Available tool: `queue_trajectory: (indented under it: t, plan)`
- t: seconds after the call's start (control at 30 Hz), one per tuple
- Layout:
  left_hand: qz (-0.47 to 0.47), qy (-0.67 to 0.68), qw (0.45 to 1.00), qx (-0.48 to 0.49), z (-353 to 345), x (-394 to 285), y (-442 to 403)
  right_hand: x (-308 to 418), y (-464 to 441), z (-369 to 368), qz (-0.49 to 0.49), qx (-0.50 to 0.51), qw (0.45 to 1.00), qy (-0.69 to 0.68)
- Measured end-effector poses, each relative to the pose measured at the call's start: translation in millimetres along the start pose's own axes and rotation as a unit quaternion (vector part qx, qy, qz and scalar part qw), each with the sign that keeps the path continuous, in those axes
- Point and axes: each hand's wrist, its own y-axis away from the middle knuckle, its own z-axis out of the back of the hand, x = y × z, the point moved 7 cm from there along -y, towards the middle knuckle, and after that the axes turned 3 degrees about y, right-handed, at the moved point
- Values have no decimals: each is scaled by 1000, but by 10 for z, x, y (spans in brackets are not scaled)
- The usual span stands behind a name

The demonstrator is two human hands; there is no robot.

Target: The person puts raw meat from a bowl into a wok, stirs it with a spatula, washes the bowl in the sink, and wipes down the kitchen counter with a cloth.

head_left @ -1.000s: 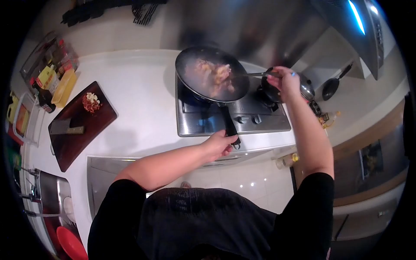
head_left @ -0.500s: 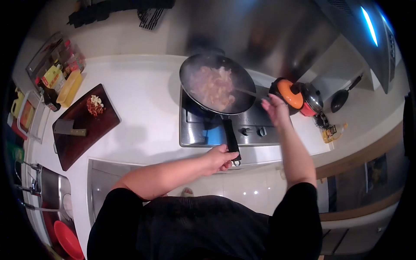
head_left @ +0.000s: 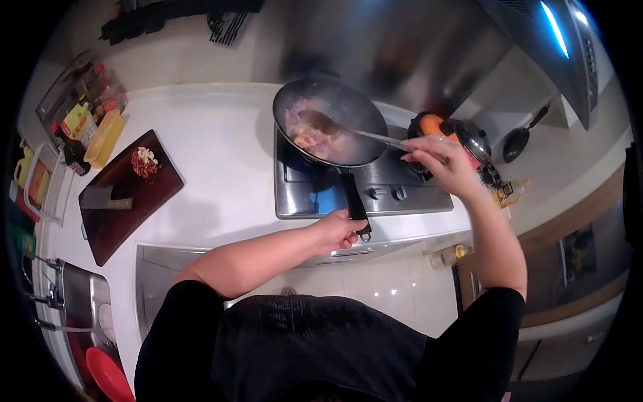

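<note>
A dark frying pan sits on the gas stove, steaming, with pieces of pale pinkish meat gathered at its left side. My left hand is closed around the end of the pan's black handle. Over the stove's right part, my right hand grips the long metal handle of a spatula. The spatula slants down into the pan, and its broad head touches the meat, partly veiled by steam.
To the left lies a dark cutting board with a cleaver and chopped garlic and chili. A lidded orange pot stands right of the pan. At lower left are a sink and a red basin.
My right hand has risen and shifted right, its forearm swinging outward. The spatula has swept the meat from the pan's middle to its left side. My left hand stays on the handle.
</note>
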Motion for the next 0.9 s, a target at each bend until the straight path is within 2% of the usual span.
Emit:
queue_trajectory:
  t: [0.03, 0.13, 0.23, 0.37, 0.4, 0.47, 0.57, 0.67, 0.73, 0.83, 0.87, 0.9]
  plan:
    - [0, -1, 1000, 7, 3, 0, -3, 302, -11, 48, 66, 37, 992, 97]
    - [-13, 14, 1000, 2, 12, 17, -22, 779, 6, 75, 72, 87, 984, 134]
    - [-16, 14, 1000, 5, -5, 4, 2, 823, -70, -116, 90, 106, 984, 111]
    - [-18, 12, 1000, -12, -4, 1, 26, 432, -306, -479, 147, 68, 979, 127]
    - [-14, 17, 999, -45, 3, 30, 25, 324, -346, -589, 143, 71, 976, 146]
    - [-17, 23, 998, -48, -25, 16, 39, 130, -392, -794, 132, 76, 971, 184]
    - [-18, 43, 998, -45, -14, 65, 26, -205, -437, -1060, 63, 149, 929, 332]
    - [-29, 47, 998, -13, -4, -26, 36, -45, -494, -607, 89, 50, 950, 294]
    - [-20, 52, 998, -5, -20, 34, 53, 7, -516, -450, 60, 1, 959, 275]
    - [-15, 52, 998, -21, -8, 21, 47, -508, -522, -961, 75, 61, 931, 352]
    - [-17, 47, 998, -23, 3, 5, 56, -464, -397, -1178, 112, 98, 903, 402]
    - [-18, 43, 999, -26, 12, -3, 64, -320, -274, -1285, 120, 123, 912, 373]
